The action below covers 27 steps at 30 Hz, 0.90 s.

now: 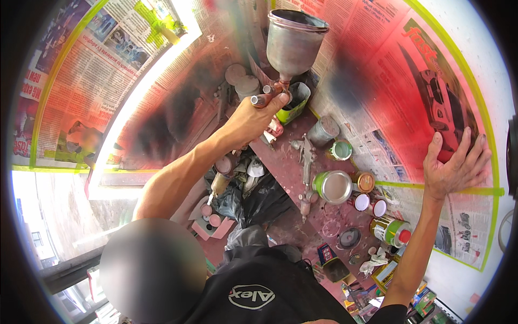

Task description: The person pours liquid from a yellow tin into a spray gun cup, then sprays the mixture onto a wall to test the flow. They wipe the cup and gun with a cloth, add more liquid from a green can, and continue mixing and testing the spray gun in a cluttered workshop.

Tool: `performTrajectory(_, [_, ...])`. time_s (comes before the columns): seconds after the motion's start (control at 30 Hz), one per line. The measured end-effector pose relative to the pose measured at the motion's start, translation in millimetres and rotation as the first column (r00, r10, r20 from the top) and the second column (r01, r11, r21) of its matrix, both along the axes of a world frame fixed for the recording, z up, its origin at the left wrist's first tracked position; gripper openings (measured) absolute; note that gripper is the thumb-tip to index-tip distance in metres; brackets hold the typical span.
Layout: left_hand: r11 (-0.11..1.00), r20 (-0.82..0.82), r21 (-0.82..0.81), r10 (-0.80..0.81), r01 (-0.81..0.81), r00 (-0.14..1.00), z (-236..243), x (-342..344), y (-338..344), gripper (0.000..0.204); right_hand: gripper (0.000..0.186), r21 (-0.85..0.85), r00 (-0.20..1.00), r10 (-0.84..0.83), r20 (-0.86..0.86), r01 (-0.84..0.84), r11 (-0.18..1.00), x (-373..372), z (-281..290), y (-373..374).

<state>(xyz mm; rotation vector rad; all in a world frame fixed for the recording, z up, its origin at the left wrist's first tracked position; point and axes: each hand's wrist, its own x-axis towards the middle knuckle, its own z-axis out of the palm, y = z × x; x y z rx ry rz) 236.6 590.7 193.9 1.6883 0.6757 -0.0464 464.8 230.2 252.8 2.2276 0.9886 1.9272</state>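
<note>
My left hand is closed around a spray gun, its dull metal paint cup upright on top. Below the gun stands a green tin, partly hidden by my hand. On the right, my right hand lies with fingers spread against newspaper sheets that line the wall. Those sheets carry red overspray and a dark smudge, and yellow-green tape edges them. A second spray gun rests on the stained work surface between my arms.
Several paint tins, among them an open one and a grey metal can, stand near the right wall. A green-and-white can with a red cap is lower right. Black plastic lies in the middle, beside a pink box.
</note>
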Motion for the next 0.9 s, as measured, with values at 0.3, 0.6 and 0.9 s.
performTrajectory(0.3, [0.997,0.084,-0.006,0.076,-0.076,0.994,8,-34,8,0.033,0.061,0.014,1.000,0.003,0.006,-0.003,1.000,1,1,1])
performTrajectory(0.6, [0.887,-0.027,0.442,0.163,-0.134,0.986,14,-59,42,0.026,0.059,0.053,1.000,-0.013,-0.014,0.014,0.999,1,-2,-2])
performTrajectory(0.9, [0.477,-0.060,0.877,0.217,-0.053,0.974,-14,-70,67,0.053,0.060,0.042,1.000,-0.007,-0.013,0.008,0.999,-4,1,-1])
